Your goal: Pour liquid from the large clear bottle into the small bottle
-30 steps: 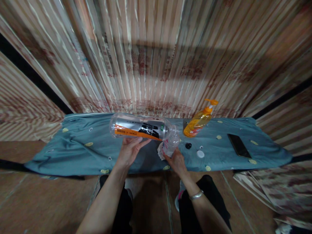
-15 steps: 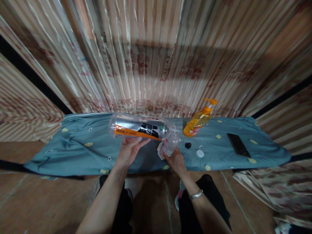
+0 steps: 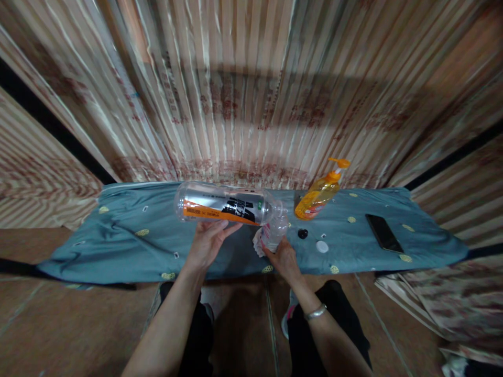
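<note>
My left hand (image 3: 210, 238) grips a large clear plastic bottle (image 3: 223, 203) with a silver, black and orange label. It lies nearly level in the air, its neck pointing right. My right hand (image 3: 283, 256) is closed around a smaller clear plastic bottle (image 3: 278, 228), which is tilted, its upper end at the large bottle's mouth. Whether the two mouths touch, I cannot tell. A crumpled whitish piece (image 3: 258, 243), perhaps tissue, shows beside the small bottle. To the right on the cloth lie a black cap (image 3: 303, 234) and a white cap (image 3: 322, 246).
An orange pump bottle (image 3: 317, 196) stands at the back right on the blue-green cloth (image 3: 121, 235). Farther right lies a dark phone (image 3: 384, 233). Striped curtains (image 3: 243, 104) hang behind, with black poles (image 3: 58, 120) at both sides.
</note>
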The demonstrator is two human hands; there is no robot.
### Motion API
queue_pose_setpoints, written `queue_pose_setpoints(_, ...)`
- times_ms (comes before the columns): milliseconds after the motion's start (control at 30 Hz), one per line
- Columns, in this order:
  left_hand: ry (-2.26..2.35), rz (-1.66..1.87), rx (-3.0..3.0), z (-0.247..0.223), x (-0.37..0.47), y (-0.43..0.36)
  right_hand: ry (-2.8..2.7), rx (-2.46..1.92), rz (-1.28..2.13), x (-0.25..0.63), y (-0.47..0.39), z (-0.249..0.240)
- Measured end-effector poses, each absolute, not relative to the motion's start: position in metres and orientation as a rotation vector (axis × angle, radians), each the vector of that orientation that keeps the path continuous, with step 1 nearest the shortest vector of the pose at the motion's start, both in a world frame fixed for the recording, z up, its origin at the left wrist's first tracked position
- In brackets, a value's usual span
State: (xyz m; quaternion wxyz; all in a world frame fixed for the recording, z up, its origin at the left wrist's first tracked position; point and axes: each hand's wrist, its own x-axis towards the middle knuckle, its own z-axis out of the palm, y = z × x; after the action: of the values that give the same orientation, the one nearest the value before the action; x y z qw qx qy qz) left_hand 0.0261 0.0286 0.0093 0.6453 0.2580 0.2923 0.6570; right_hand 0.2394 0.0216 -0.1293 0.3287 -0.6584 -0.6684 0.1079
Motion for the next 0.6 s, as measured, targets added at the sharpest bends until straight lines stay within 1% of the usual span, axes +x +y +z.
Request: queue_pose_setpoints(600, 0.657, 1.494, 0.604, 0.0080, 0.0255, 0.0290, -1.760, -1.745, 0.302, 0.2382, 0.0201, -0.1234)
